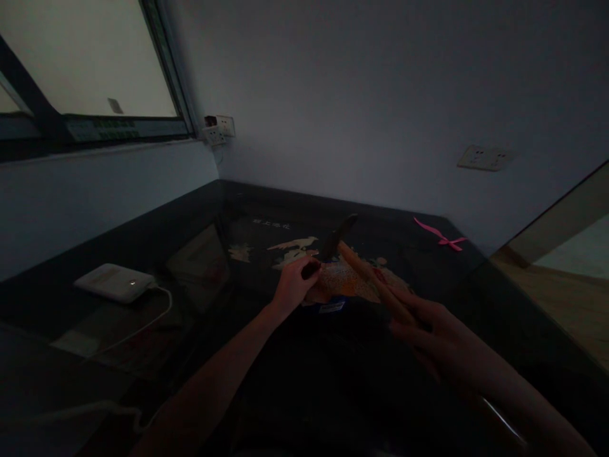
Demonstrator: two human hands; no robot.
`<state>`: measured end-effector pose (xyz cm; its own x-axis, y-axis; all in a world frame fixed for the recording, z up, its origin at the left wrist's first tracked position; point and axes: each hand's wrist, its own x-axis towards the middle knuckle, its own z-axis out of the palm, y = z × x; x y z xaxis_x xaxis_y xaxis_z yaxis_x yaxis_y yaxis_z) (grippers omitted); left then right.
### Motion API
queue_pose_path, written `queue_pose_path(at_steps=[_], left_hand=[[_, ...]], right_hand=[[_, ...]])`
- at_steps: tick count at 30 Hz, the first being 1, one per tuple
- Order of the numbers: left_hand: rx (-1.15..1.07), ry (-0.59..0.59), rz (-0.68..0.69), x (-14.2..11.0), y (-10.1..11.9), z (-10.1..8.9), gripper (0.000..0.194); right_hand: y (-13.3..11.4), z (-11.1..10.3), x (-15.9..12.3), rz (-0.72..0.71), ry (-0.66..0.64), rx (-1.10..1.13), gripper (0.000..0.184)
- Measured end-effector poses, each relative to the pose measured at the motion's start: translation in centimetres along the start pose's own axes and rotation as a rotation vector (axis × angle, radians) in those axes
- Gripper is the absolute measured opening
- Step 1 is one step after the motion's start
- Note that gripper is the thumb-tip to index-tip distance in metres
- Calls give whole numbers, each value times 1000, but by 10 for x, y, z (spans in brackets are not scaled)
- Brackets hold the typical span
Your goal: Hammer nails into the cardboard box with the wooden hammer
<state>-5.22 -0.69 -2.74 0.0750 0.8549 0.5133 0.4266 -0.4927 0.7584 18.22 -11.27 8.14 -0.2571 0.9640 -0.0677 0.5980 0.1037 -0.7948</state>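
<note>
My right hand [431, 333] is wrapped round the wooden handle of a hammer [366, 273], whose dark head [340, 233] points up and away over the dark table [200, 209]. My left hand [295, 282] is closed in a pinch on a small dark object that I cannot make out, right beside the hammer head. Both hands hover above an orange-patterned sheet [340, 282] lying flat on the table.
A white power bank [114, 282] with a cable lies at the left. A pink ribbon [440, 235] sits at the back right near the wall. Wall sockets [219, 129] are mounted in the corner, and a window is at the upper left. The room is dim.
</note>
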Motion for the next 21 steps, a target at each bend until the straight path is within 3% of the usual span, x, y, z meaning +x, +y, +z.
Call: queue_pose_path(at_steps=[4, 15, 21], left_hand=[[-5, -4, -1, 0, 0, 0, 7], [-16, -4, -24, 0, 2, 0, 6], [4, -17, -43, 0, 0, 1, 5]], right_hand=[[-5, 0, -1, -22, 18, 53, 57], [0, 8, 1, -61, 26, -117, 56], [-3, 9, -3, 4, 20, -115, 56]])
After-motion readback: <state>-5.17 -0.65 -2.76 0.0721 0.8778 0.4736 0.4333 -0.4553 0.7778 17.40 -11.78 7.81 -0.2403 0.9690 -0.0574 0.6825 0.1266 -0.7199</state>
